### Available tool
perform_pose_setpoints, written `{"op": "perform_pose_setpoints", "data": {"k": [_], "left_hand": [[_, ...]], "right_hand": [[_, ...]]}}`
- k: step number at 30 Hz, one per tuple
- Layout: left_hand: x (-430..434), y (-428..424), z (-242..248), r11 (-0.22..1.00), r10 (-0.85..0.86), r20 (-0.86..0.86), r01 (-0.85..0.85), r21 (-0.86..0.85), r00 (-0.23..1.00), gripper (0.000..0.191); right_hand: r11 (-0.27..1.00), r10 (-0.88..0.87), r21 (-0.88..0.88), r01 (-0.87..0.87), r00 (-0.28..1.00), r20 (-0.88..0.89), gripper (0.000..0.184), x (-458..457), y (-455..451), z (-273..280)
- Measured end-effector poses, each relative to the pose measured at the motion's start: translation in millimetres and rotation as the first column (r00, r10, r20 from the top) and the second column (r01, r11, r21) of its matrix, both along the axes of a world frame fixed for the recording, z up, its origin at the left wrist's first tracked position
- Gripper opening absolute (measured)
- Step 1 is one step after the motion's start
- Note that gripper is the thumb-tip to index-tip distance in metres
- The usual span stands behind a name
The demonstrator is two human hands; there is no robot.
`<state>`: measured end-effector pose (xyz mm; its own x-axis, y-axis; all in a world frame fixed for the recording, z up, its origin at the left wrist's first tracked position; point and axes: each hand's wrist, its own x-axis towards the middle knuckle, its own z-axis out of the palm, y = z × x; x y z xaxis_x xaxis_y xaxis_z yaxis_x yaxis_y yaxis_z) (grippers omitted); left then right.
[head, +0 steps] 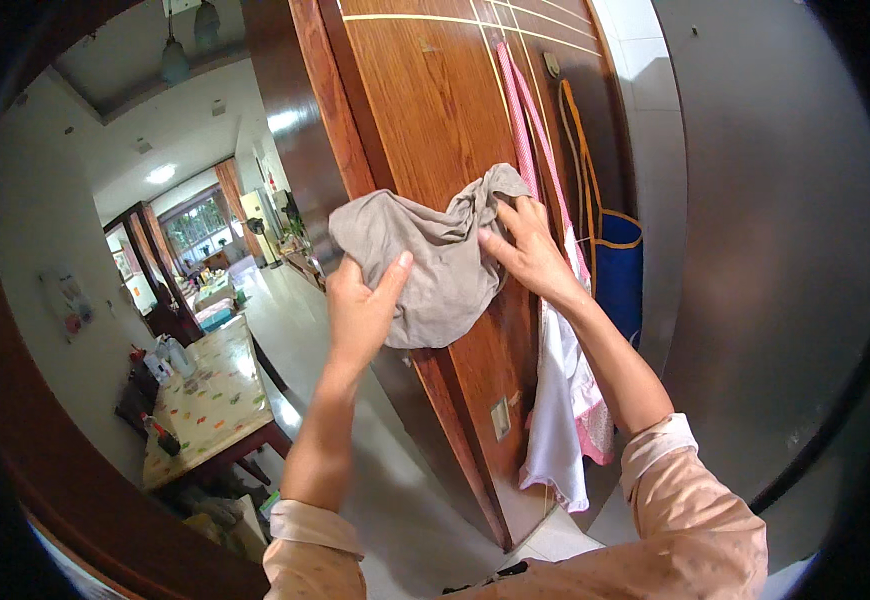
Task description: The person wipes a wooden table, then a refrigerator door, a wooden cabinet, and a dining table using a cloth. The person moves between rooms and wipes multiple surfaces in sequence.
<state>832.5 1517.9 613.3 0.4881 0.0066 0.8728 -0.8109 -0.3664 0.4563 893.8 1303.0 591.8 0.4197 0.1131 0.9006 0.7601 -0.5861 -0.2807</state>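
Note:
A crumpled grey-beige cloth (442, 285) is held up between my two hands, in front of a brown wooden door (435, 112). My left hand (364, 296) grips its left side, the thumb lying over the front of the fabric. At the cloth's upper right, my right hand (529, 244) pinches a gathered, bunched part between thumb and fingers. The cloth's lower edge hangs in a rounded curve. Behind the cloth, the ends of several fingers are hidden.
Pink-and-white aprons (559, 420) and a blue apron with orange trim (619, 262) hang along the door to the right. A grey panel (772, 225) stands at far right. Leftward, a dining table with a patterned cover (214, 390) carries bottles; a tiled floor (285, 322) runs back toward a window.

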Motion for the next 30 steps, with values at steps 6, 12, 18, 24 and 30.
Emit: {"op": "perform_pose_setpoints", "data": {"k": [6, 12, 18, 24, 30], "left_hand": [[7.6, -6.6, 43.5, 0.917, 0.198, 0.293, -0.282, 0.282, 0.935, 0.031], [26.3, -12.4, 117.5, 0.800, 0.257, 0.630, -0.527, 0.286, 0.733, 0.023], [43.3, -14.9, 200.5, 0.661, 0.331, 0.893, -0.750, 0.011, 0.305, 0.029], [46.4, -7.9, 263.1, 0.859, 0.366, 0.591, -0.506, 0.083, 0.719, 0.033], [46.9, 4.3, 263.1, 0.986, -0.145, 0.221, 0.122, 0.115, 0.964, 0.031]], "right_hand": [[0.987, -0.157, 0.017, 0.158, 0.953, 0.259, 0.072, 3.8, 9.8, 22.3], [0.981, -0.193, 0.090, 0.171, 0.871, 0.452, 0.050, 24.3, 34.0, 71.0], [0.935, -0.351, 0.192, 0.300, 0.693, 0.630, 0.038, 62.1, 23.9, 170.2], [0.847, -0.521, 0.210, 0.489, 0.682, 0.513, 0.052, 86.1, -0.3, 267.7], [0.871, -0.491, 0.216, 0.442, 0.804, 0.335, 0.057, 94.3, -4.1, 273.6]]}}
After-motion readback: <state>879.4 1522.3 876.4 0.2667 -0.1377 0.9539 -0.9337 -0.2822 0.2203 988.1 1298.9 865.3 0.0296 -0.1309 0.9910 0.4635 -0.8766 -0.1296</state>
